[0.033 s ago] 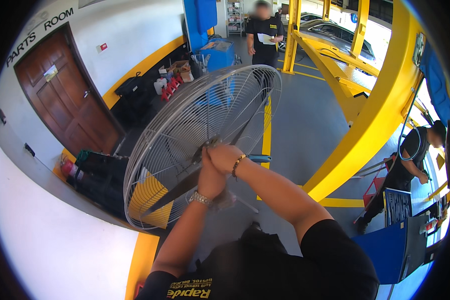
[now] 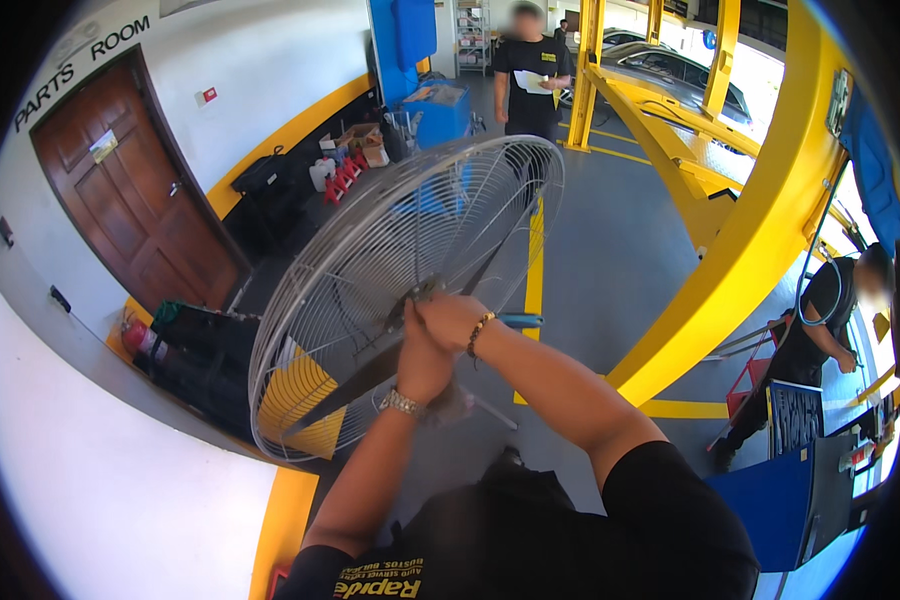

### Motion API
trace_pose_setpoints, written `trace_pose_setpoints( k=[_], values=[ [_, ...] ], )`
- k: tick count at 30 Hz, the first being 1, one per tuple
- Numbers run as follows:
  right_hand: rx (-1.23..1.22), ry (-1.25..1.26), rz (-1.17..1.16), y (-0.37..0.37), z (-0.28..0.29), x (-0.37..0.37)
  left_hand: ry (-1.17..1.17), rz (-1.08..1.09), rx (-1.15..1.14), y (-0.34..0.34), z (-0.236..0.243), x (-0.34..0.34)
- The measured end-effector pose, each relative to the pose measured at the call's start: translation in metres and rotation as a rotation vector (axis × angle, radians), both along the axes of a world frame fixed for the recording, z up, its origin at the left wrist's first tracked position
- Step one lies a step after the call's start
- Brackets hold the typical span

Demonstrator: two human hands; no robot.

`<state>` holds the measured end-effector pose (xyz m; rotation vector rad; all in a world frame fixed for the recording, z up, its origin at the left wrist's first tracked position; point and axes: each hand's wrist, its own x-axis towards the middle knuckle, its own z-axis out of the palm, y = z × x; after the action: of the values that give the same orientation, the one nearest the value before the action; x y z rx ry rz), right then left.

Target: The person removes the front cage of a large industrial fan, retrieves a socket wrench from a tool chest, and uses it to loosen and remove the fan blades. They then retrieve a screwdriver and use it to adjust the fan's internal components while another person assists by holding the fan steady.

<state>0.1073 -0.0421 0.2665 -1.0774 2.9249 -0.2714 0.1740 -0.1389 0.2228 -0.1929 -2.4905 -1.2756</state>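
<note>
Your fan stands directly ahead of both hands, its round face tilted and seen at a slant, spreading mainly to the left of them and also beyond. The cage is of closely spaced grey wire rings; dark blades show through it, one running down-left from your hands. Your left hand and right hand are pressed together at the hub; the fingers are largely hidden, so how far they are closed, and on what, cannot be determined. A teal handle projects to the right of your right hand. Compared with the earlier frame, your hands remain at the hub, and fan tilt and blade position appear unchanged; only a slight shift of the whole view is noted.
</note>
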Motion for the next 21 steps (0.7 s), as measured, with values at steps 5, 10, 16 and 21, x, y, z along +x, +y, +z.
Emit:
trace_pose_setpoints(
  k=[5,10,16,21],
  values=[
    [0.101,-0.145,-0.154,-0.008,0.010,0.007,-0.053,0.015,0.038,0.000,0.001,0.007],
    [0.123,-0.112,-0.024,-0.001,0.010,-0.010,-0.079,-0.009,0.014,0.001,0.014,-0.005],
    [-0.031,-0.031,-0.118,0.000,0.005,-0.006,0.190,-0.001,-0.099,0.002,-0.010,-0.019],
    [0.008,-0.177,0.030,0.001,-0.005,-0.018,0.090,0.162,0.025,0.001,-0.033,-0.014]
  ],
)
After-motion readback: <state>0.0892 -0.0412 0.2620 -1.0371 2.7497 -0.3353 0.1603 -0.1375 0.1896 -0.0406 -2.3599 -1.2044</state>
